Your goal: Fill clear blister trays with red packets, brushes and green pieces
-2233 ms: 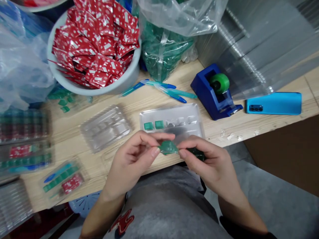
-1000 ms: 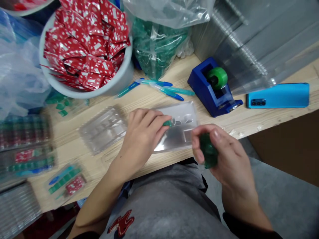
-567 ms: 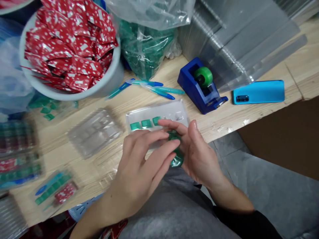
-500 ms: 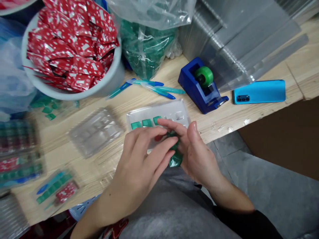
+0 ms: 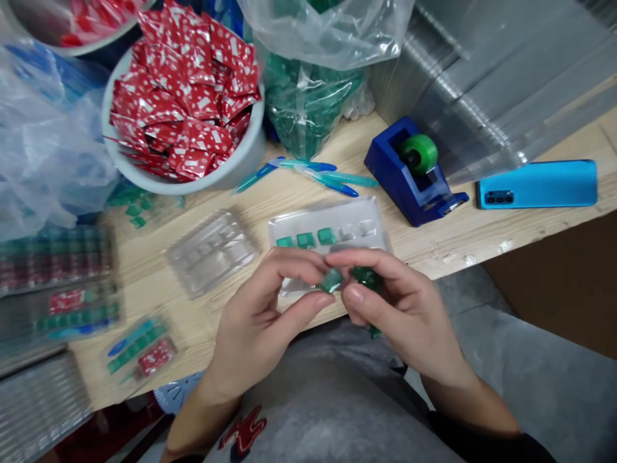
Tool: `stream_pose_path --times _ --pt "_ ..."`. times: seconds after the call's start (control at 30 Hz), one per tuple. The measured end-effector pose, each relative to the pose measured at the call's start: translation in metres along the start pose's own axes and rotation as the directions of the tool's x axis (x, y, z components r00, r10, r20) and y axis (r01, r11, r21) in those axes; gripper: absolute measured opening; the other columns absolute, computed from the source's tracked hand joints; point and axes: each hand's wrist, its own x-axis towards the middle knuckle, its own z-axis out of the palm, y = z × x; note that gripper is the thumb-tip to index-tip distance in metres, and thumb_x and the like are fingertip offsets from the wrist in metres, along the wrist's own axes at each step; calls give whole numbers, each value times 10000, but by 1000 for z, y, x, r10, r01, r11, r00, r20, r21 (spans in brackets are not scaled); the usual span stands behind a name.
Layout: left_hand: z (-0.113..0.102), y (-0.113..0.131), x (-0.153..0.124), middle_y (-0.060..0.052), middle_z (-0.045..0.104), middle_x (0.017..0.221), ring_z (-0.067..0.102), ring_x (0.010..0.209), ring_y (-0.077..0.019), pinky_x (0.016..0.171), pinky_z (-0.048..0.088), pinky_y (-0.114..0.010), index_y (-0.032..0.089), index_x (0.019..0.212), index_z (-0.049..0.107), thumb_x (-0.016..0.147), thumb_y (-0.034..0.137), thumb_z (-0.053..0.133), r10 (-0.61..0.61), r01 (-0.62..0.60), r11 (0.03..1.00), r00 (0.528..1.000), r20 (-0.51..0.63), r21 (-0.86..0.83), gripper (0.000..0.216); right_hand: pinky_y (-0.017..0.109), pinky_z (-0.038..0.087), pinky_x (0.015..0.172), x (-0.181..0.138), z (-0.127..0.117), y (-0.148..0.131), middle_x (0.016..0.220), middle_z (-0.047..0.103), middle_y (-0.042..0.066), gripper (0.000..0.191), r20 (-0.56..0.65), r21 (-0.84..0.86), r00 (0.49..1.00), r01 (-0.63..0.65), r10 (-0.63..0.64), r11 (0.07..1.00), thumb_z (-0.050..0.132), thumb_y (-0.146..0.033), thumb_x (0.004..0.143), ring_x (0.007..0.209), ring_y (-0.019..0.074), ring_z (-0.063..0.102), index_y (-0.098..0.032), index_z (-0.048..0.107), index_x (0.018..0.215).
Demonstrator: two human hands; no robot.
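Observation:
My left hand pinches a small green packet between thumb and forefinger, just in front of the table edge. My right hand is closed on a bunch of green packets and touches the same packet from the right. Behind my hands lies a clear plastic tray with three green packets set in its row of pockets; the pockets to the right hold nothing.
An empty clear tray lies to the left. At the back stand a grey tub of red sachets, a bag of green packets, blue-green pens, a blue tape dispenser and a blue phone. Filled trays lie far left.
A third green packet now sits in the tray. My left hand went to the tray, came back to my right hand, and now pinches another packet pulled from the bunch.

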Motion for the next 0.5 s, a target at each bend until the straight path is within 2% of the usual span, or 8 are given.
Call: stream_pose_path --times 0.07,0.17,0.33,0.4,0.5 --pt "-1 -1 0 1 652 904 649 911 -131 832 582 -277 243 910 583 937 284 596 -3 3 1000 1000 -1 0 51 201 441 569 -1 1 -1 856 630 -28 141 -19 -95 1000 19 -21 995 653 -253 874 594 47 500 -254 683 1011" --pt "-2 -3 0 -5 652 874 655 890 -141 792 590 -289 250 910 585 967 305 543 -28 28 999 1000 5 -24 90 227 481 620 0 4 -1 819 635 -23 81 -53 -119 998 17 -23 993 677 -264 851 660 76 556 -227 662 921" --pt "-1 -6 0 -29 676 1004 660 1003 -174 878 586 -342 270 1053 576 945 292 584 -2 2 1000 999 -37 13 110 196 439 541 1 0 1 779 614 -30 90 -99 -140 995 -13 -1 990 692 -257 829 580 50 501 -204 620 843" --pt "-1 -6 -2 -29 678 1018 659 995 -177 861 584 -343 283 1115 582 931 259 606 40 -44 993 999 36 108 187 176 394 482 0 -4 2 750 593 -36 122 -82 -152 996 -59 46 987 700 -280 824 530 34 456 -197 612 836" --pt "0 -7 -3 -25 687 1013 654 956 -177 799 579 -339 295 1165 592 935 213 589 87 -132 960 978 188 246 244 159 334 414 -1 -10 4 643 523 -55 233 -37 -80 987 -161 158 984 726 -365 801 475 27 409 -181 582 797"
